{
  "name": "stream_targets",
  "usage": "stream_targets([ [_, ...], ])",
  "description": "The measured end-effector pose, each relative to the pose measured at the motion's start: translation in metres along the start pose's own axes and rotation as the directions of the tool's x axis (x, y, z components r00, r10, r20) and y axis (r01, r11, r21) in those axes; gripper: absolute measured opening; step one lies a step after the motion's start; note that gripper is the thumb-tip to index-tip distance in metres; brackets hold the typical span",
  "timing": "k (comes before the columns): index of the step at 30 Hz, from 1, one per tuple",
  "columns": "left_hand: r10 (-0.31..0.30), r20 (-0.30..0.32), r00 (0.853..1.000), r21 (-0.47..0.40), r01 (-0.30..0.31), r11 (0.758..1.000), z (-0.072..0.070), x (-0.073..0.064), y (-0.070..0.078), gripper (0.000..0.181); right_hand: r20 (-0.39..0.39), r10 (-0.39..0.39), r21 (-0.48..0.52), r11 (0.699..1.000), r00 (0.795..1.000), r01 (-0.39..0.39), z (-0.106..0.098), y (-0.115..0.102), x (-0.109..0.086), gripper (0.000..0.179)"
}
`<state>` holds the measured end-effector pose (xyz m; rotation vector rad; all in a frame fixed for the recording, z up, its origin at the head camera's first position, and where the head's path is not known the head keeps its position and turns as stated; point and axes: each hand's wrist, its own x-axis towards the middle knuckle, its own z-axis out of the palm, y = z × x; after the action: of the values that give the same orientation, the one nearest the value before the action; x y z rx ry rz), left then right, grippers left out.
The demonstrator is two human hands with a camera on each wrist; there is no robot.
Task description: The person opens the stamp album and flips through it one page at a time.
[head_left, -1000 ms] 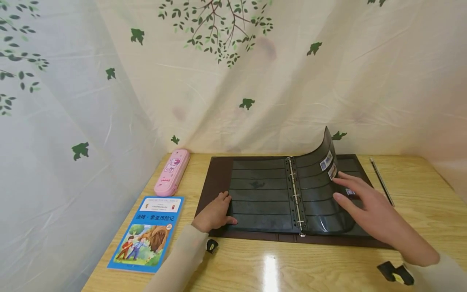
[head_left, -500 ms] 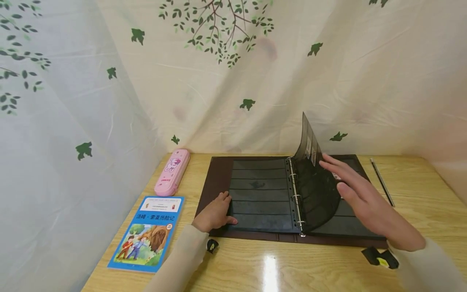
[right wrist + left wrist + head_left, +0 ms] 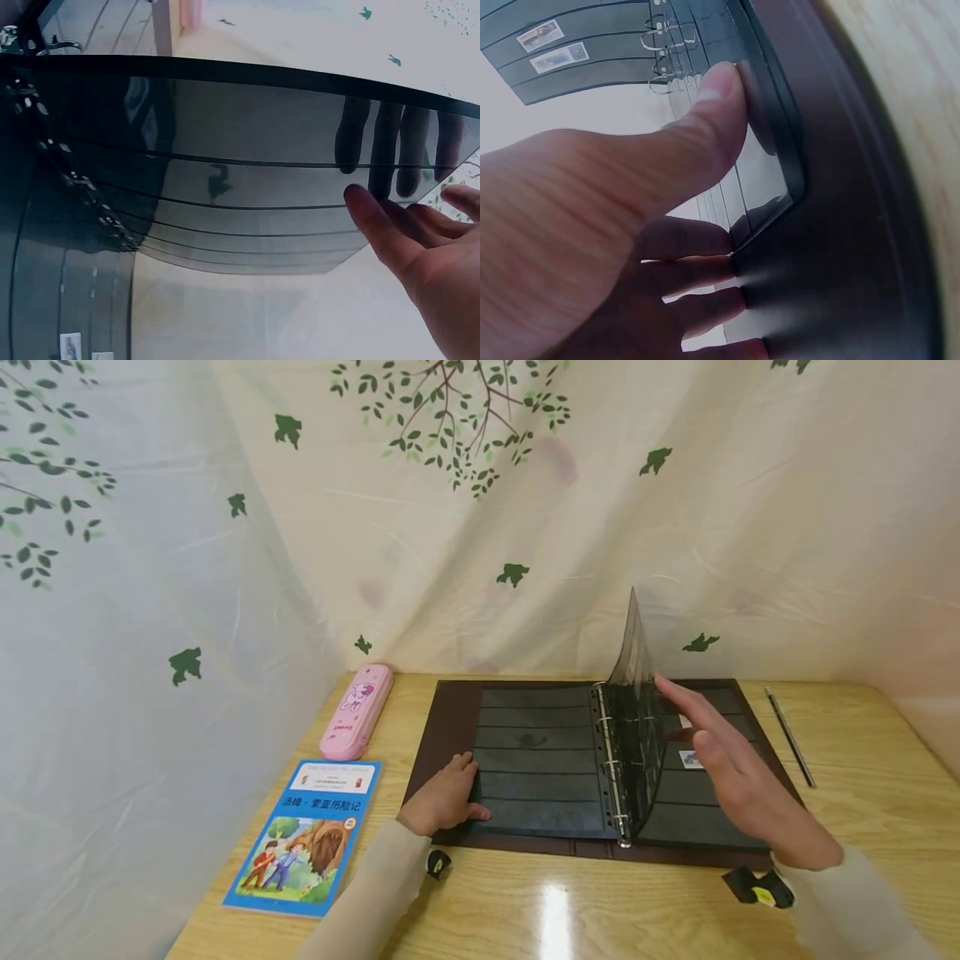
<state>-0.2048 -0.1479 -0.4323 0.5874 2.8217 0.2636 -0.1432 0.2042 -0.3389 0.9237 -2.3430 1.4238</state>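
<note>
A ring-bound stamp album (image 3: 453, 710) lies spread on the table, its dark strip-pocket pages held by metal rings (image 3: 611, 768). My left hand (image 3: 438, 797) rests on its left side, thumb on the left page (image 3: 536, 764) and fingers on the brown cover. One black page (image 3: 641, 735) stands nearly upright at the rings. My right hand (image 3: 738, 777) is beside its right face with fingers extended; in the right wrist view the fingers reflect in the glossy page (image 3: 247, 180), and whether they touch it I cannot tell. A small stamp (image 3: 692, 760) shows on the right page beneath.
To the left are a pink pencil case (image 3: 356, 710) and a blue-covered picture book (image 3: 300, 839). A pencil (image 3: 790, 737) lies right of the album. A leaf-printed cloth (image 3: 450, 568) hangs behind the wooden table (image 3: 480, 902).
The page has swung from leaning rightward to nearly upright, uncovering more of the right page beneath. My right hand has moved left along with it. The left hand has stayed in place.
</note>
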Motion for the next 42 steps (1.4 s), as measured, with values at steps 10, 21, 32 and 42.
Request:
stream_targets([
  [10, 0.01, -0.006, 1.0, 0.006, -0.009, 1.0, 0.001, -0.001, 0.0, 0.083, 0.038, 0.048, -0.011, 0.999, 0.998, -0.047, 0.012, 0.024, -0.005, 0.047],
  [21, 0.033, -0.025, 0.999, -0.012, -0.034, 0.999, 0.002, -0.003, 0.0, 0.081, 0.087, 0.167, -0.113, 0.981, 0.982, -0.157, 0.031, 0.053, -0.011, 0.046],
  [32, 0.05, -0.045, 0.998, -0.055, -0.052, 0.997, 0.005, -0.003, -0.012, 0.074, 0.107, 0.229, -0.189, 0.96, 0.968, -0.206, 0.049, 0.077, -0.02, 0.049],
  [42, 0.103, -0.326, 0.94, -0.187, -0.171, 0.967, -0.013, 0.002, -0.027, 0.037, 0.187, 0.194, -0.244, 0.959, 0.963, -0.145, 0.062, 0.088, -0.026, 0.046],
])
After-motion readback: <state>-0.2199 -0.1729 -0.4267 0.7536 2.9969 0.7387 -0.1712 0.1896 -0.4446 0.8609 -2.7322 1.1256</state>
